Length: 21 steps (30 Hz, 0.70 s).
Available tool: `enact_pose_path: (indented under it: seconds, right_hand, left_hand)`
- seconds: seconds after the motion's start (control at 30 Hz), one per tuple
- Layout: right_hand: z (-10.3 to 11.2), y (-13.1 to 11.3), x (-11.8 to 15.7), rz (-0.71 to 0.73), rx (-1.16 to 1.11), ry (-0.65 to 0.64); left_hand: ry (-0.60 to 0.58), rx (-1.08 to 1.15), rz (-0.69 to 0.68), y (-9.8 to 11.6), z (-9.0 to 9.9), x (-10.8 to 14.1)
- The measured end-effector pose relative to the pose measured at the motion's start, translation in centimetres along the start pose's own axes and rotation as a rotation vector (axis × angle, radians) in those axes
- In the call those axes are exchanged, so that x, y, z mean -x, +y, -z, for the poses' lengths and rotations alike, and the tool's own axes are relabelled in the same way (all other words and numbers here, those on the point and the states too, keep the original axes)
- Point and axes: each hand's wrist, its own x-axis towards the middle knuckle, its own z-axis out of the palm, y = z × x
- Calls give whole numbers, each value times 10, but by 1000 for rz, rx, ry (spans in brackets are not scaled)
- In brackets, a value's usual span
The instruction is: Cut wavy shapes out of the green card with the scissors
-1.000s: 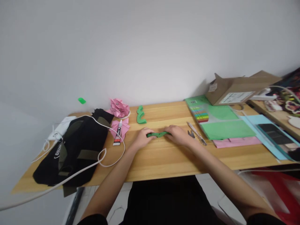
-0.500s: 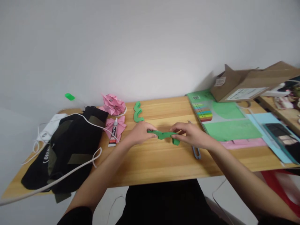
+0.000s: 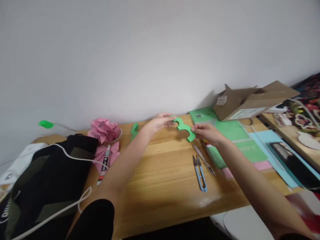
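We hold a green cut-out (image 3: 184, 128) up above the worktop (image 3: 162, 173), near its far edge. Our left hand (image 3: 160, 121) pinches the far-left end btw thumb & fingers; our right hand (image 3: 206, 133) pinches the near-right end the same way. The piece is wavy w/ rounded notches along one side, stretched at a slant btw both hands, clear of the wood.

On the worktop below & to the right: blue-handled snips (image 3: 200, 169) lying flat, w/ a thin pen-like tool (image 3: 203, 160) just beside them. A 2nd green cut-out (image 3: 134, 130) lies near the wall, left of our left hand. Further left, a crumpled pink paper flower (image 3: 103, 129), a pink folded piece w/ a glue tube (image 3: 104, 163) on it. A black bag (image 3: 50, 176) w/ white cord covers the left end. Right side: green & pink paper sheets (image 3: 237, 143), a cardboard box (image 3: 246, 100) by the wall.
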Motion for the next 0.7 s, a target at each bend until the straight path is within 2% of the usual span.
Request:
enact_pose_path:
  seconds: [0.13, 0.27, 0.43, 0.7]
  right_hand:
    - [0, 7, -30, -131, -30, 118]
    - [-13, 16, -45, -197, -33, 197]
    - [-17, 22, -44, -183, 6, 234]
    - [-15, 30, -34, -115, 274, 267]
  left_hand:
    - [194, 10, 5, -14, -29, -21]
    - [299, -117, -55, -33, -48, -8]
    - [281, -348, -216, -49, -60, 19]
    - [269, -574, -312, -56, -73, 23]
